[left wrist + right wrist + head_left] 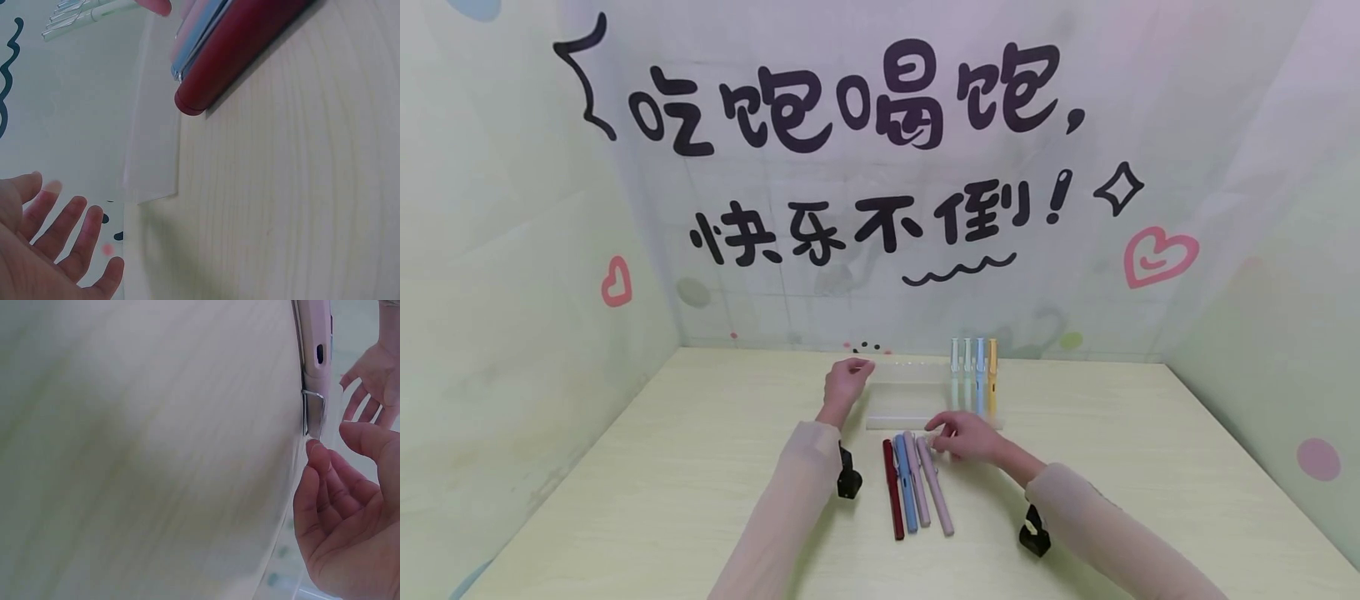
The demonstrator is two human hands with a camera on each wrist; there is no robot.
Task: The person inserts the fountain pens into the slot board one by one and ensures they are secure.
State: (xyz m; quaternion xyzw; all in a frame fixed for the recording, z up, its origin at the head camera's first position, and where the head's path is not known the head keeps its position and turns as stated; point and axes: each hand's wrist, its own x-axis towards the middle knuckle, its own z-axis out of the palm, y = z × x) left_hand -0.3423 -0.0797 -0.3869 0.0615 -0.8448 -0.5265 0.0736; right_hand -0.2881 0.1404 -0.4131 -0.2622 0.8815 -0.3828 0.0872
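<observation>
My left hand [847,382] is at the left end of a translucent pen stand [895,423]; in the left wrist view its fingers [84,240] are spread, holding nothing. Whether it touches the stand I cannot tell. Near the stand's front edge, my right hand [966,437] hovers by the capped ends of the loose pens, fingers loosely bent and thumb apart. A dark red pen [893,492], a blue pen [907,487] and two pale pink pens [936,487] lie side by side on the table. One pink pen's clip end [315,406] is close to my right fingertips.
Two pale green pens [955,367], a light blue pen [981,375] and a yellow pen [993,375] sit in the stand's right part. The pale wooden table [700,467] meets a printed backdrop [850,317] behind the stand.
</observation>
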